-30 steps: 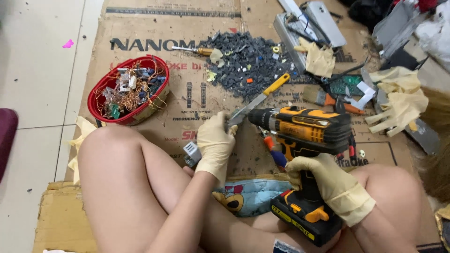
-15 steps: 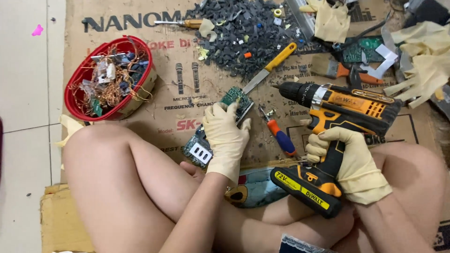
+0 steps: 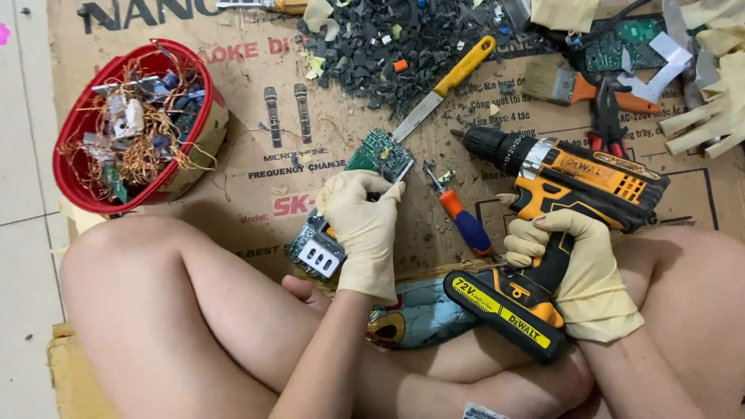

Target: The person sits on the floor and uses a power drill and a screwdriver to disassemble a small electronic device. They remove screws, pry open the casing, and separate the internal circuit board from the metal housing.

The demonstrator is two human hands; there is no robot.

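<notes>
One green circuit board (image 3: 365, 174) lies on the cardboard sheet (image 3: 256, 167), our gloved left hand (image 3: 361, 225) closed over its middle, a grey connector block (image 3: 316, 254) at its near end. Our gloved right hand (image 3: 570, 264) grips the handle of a yellow-and-black cordless drill (image 3: 570, 182), its chuck pointing left, near the board. Between them we note a blue-and-orange screwdriver (image 3: 462, 221). Beyond: a yellow-handled knife (image 3: 442, 89), a pile of dark plastic scraps (image 3: 388, 43), a red bowl (image 3: 77, 186) of copper wire, far left.
</notes>
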